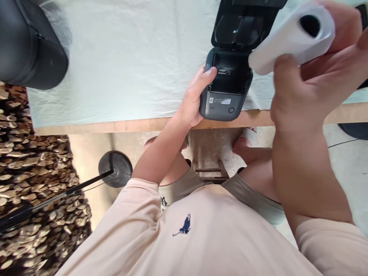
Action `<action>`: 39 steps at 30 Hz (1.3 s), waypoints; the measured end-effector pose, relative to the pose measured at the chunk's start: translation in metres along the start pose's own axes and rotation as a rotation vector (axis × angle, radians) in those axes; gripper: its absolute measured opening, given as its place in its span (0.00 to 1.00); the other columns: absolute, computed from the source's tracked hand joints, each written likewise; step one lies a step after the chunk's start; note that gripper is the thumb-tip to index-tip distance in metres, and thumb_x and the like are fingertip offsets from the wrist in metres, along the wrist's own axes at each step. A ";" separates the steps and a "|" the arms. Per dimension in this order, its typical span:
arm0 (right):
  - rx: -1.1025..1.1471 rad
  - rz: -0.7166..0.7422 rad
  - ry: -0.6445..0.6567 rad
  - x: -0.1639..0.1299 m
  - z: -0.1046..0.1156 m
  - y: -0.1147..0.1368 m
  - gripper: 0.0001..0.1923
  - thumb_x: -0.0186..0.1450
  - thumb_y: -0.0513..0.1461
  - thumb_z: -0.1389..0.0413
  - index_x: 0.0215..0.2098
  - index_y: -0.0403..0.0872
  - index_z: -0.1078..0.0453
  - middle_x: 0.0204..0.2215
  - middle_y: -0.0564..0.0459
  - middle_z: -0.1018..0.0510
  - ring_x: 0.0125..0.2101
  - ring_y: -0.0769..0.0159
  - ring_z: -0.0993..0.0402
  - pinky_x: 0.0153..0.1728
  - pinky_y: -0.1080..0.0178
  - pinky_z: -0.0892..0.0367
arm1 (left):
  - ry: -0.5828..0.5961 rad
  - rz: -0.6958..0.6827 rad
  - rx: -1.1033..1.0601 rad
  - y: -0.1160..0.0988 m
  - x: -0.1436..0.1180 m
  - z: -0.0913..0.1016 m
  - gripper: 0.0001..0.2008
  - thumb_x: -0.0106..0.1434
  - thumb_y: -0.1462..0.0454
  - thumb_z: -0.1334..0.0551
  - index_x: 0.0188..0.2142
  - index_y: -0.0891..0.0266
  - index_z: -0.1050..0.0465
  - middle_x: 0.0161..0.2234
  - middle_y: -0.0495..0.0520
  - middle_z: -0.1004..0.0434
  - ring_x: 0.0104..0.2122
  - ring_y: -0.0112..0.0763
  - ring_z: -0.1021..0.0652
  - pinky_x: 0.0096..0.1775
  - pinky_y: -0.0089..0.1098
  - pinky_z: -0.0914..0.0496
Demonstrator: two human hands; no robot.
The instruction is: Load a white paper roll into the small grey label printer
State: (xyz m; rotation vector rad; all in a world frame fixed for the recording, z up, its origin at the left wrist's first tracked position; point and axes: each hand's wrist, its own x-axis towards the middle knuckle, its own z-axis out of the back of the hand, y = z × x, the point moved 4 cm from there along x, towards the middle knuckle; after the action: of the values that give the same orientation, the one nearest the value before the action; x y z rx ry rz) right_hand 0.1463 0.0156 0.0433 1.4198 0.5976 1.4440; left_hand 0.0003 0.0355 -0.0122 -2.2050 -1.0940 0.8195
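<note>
The largest thing is the cloth-covered bench [115,69], running across the upper part of the view, from ten to two o'clock. A stack of split wood [37,172] fills the side at eight to nine o'clock. On the bench at ten o'clock stands a big dark case [28,46].

At one o'clock, over the bench's front edge, is a dark device [227,82], probably a small label printer, its lid [244,23] tipped back toward twelve. The left hand [194,96] grips its left side, thumb on the chamber rim; the other fingers are hidden beneath, so whether the device also rests on the bench I cannot tell.

At two o'clock the right hand [304,84] pinches a white paper roll [290,42] between thumb and fingers, tilted, its dark core end toward one o'clock. Its lower end overlaps the device's edge in view; contact is unclear.

Smallest are a printed label [224,72] inside the chamber and a round button [231,110] at the device's five o'clock.

For good handling, I would keep the device level, draw the left thumb clear of the opening, square the roll to the chamber, and hold it lightly enough not to crush the paper.
</note>
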 end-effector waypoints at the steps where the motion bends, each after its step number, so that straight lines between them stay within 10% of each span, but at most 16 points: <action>1: -0.116 0.064 0.059 -0.001 -0.004 0.009 0.23 0.57 0.35 0.51 0.48 0.65 0.47 0.48 0.66 0.43 0.44 0.81 0.36 0.49 0.71 0.39 | -0.015 0.004 0.004 0.000 0.000 0.000 0.08 0.58 0.58 0.45 0.35 0.57 0.34 0.33 0.49 0.26 0.42 0.35 0.27 0.45 0.34 0.33; 13: -0.854 0.061 0.465 0.007 -0.025 0.015 0.17 0.56 0.38 0.54 0.44 0.53 0.42 0.37 0.59 0.31 0.37 0.73 0.34 0.34 0.67 0.41 | -0.047 -0.101 0.145 -0.003 -0.002 -0.010 0.07 0.59 0.62 0.46 0.38 0.58 0.35 0.33 0.47 0.29 0.49 0.36 0.29 0.46 0.33 0.31; 23: -0.868 0.025 0.534 0.008 -0.024 0.005 0.14 0.56 0.42 0.52 0.41 0.55 0.36 0.36 0.57 0.30 0.35 0.73 0.35 0.33 0.66 0.42 | -0.006 -0.137 0.126 -0.005 -0.001 -0.009 0.05 0.60 0.64 0.47 0.35 0.61 0.36 0.29 0.47 0.34 0.28 0.20 0.28 0.30 0.23 0.34; 32: -0.776 0.180 0.399 0.003 -0.021 0.005 0.10 0.58 0.45 0.53 0.34 0.54 0.32 0.33 0.60 0.29 0.39 0.73 0.33 0.42 0.63 0.38 | -0.129 0.017 -0.014 -0.002 0.000 -0.001 0.08 0.56 0.60 0.44 0.36 0.58 0.34 0.29 0.50 0.28 0.42 0.35 0.26 0.39 0.29 0.32; 39: -0.527 0.304 0.396 -0.009 -0.021 0.003 0.08 0.55 0.43 0.48 0.32 0.53 0.32 0.32 0.61 0.28 0.42 0.74 0.33 0.44 0.62 0.36 | -0.021 -0.103 0.128 -0.005 -0.001 -0.002 0.08 0.56 0.68 0.44 0.37 0.57 0.37 0.31 0.45 0.29 0.32 0.25 0.26 0.36 0.27 0.32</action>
State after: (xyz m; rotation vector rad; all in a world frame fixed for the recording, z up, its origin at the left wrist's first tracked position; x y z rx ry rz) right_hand 0.1243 0.0127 0.0377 0.8348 0.2089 1.9723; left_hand -0.0011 0.0373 -0.0068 -2.0216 -1.1232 0.8457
